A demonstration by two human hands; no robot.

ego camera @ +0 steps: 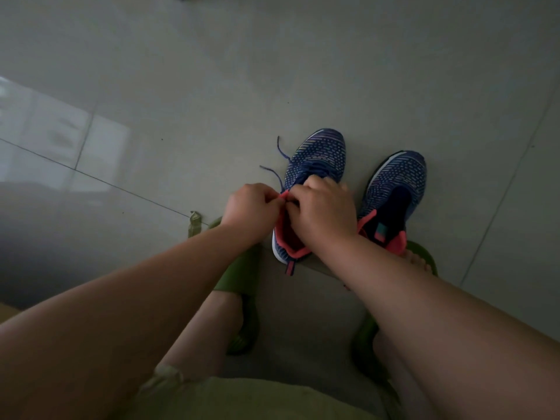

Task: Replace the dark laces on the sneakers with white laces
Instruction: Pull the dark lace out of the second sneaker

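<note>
— Why are both hands on the left blue knit sneaker with coral lining (pixel 315 165) on the grey tiled floor (pixel 181 86)?

— The left hand (pixel 250 207) pinches its collar steady; the right hand (pixel 325 207) curls over the eyelets, working the dark blue lace (pixel 280 150) free.

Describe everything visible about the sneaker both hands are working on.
The left sneaker has a blue knit upper with pale dashes, coral collar lining, white sole edge and a heel pull tab. It stands upright on the tiled floor, toe pointing away. Dark lace ends trail off its left side. The left hand pinches near its collar; the right hand covers its tongue.
</note>
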